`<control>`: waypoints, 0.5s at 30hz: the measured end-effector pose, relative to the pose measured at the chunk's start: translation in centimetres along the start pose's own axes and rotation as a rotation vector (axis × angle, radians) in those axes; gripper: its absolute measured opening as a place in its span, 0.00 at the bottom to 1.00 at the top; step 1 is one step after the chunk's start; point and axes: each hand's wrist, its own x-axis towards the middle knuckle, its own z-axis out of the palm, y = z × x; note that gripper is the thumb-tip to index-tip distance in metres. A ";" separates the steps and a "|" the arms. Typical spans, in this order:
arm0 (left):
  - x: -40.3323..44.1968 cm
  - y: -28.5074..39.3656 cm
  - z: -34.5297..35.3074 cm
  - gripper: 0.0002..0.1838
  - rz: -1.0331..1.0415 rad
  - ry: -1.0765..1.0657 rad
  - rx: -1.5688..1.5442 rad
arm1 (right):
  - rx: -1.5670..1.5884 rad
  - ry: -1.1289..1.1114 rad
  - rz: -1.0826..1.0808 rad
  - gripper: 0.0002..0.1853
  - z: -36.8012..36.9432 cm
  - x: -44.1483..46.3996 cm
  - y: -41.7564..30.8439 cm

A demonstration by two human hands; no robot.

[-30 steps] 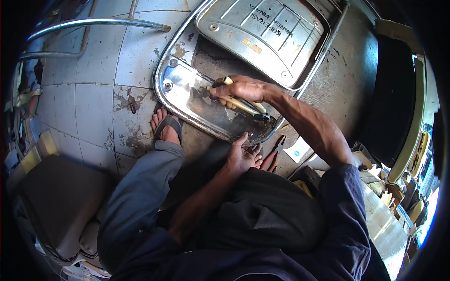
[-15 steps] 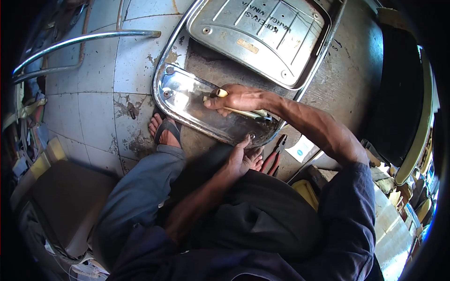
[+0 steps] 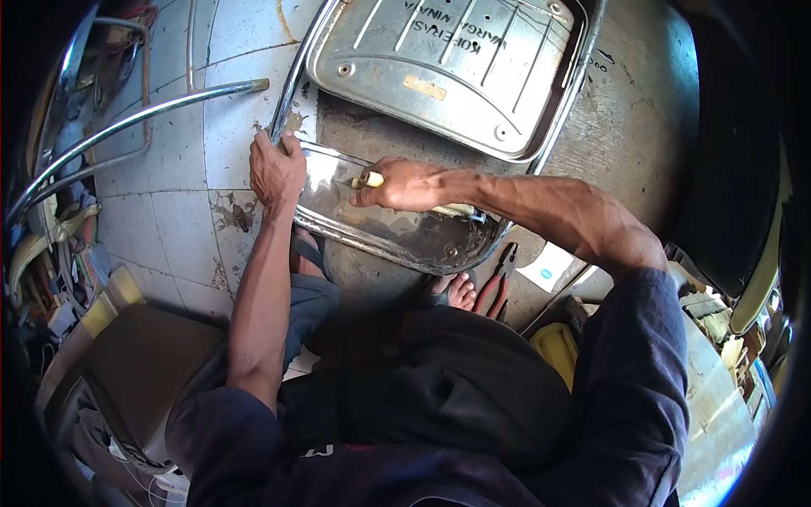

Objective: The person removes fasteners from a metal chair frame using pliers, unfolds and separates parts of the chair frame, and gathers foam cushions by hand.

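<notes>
A chrome tubular chair frame [image 3: 548, 127] lies on the floor in front of me, with a lettered metal seat pan [image 3: 439, 63] and a shiny, stained metal back panel [image 3: 334, 205] in it. My left hand [image 3: 277, 171] is wrapped around the tube at the panel's left corner. My right hand [image 3: 404, 183] is closed over the panel, gripping a pale yellow strip-like piece [image 3: 372, 179]; its rounded end sticks out by the thumb. More pale material shows below the right wrist, and the palm hides the rest.
Red-handled pliers [image 3: 497, 283] lie on the floor beside my foot [image 3: 460, 291]. Another bent chrome tube [image 3: 169, 106] stands on the tiles at left. A dark cushion [image 3: 152, 372] is at lower left, and scraps [image 3: 722, 308] are piled at right.
My left hand has moved from the panel's near right edge up to the frame's left corner and taken hold of the tube. My right hand still grips the yellow piece, slightly further left in view.
</notes>
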 end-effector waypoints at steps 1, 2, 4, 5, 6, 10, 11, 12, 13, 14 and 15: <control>0.1 0.0 -0.2 0.20 0.001 -0.001 0.002 | 0.002 -0.001 -0.001 0.38 -0.1 -0.5 -0.5; 0.2 0.2 -0.2 0.21 0.014 0.003 -0.040 | -0.025 -0.002 -0.007 0.37 -0.4 -1.1 -0.8; 0.1 0.3 -0.2 0.21 0.045 0.004 -0.071 | -0.087 0.114 -0.001 0.31 0.5 -2.2 -1.1; 0.2 0.3 -0.2 0.21 0.043 0.006 -0.066 | -0.087 0.111 -0.007 0.31 0.7 -2.6 -0.9; 0.3 0.4 -0.1 0.21 0.035 -0.009 -0.038 | -0.040 0.124 -0.070 0.28 0.6 -3.1 -0.8; 0.6 0.4 0.0 0.20 0.045 -0.011 -0.014 | 0.056 0.333 -0.276 0.16 0.9 -6.5 0.1; 0.6 0.4 0.1 0.20 0.045 -0.015 -0.012 | 0.098 0.395 -0.334 0.13 0.7 -7.9 0.2; 0.7 0.3 0.2 0.21 0.017 -0.038 -0.013 | 0.230 0.358 -0.329 0.12 0.8 -9.6 0.1; 0.7 0.3 0.2 0.21 0.027 -0.039 -0.013 | 0.193 0.339 -0.383 0.10 1.6 -10.7 1.1; 0.5 0.4 0.2 0.21 0.034 -0.003 -0.006 | 0.203 0.366 -0.445 0.10 2.3 -12.2 1.5; 0.5 0.5 0.3 0.21 0.046 0.035 0.002 | 0.213 0.398 -0.510 0.11 3.1 -13.7 1.8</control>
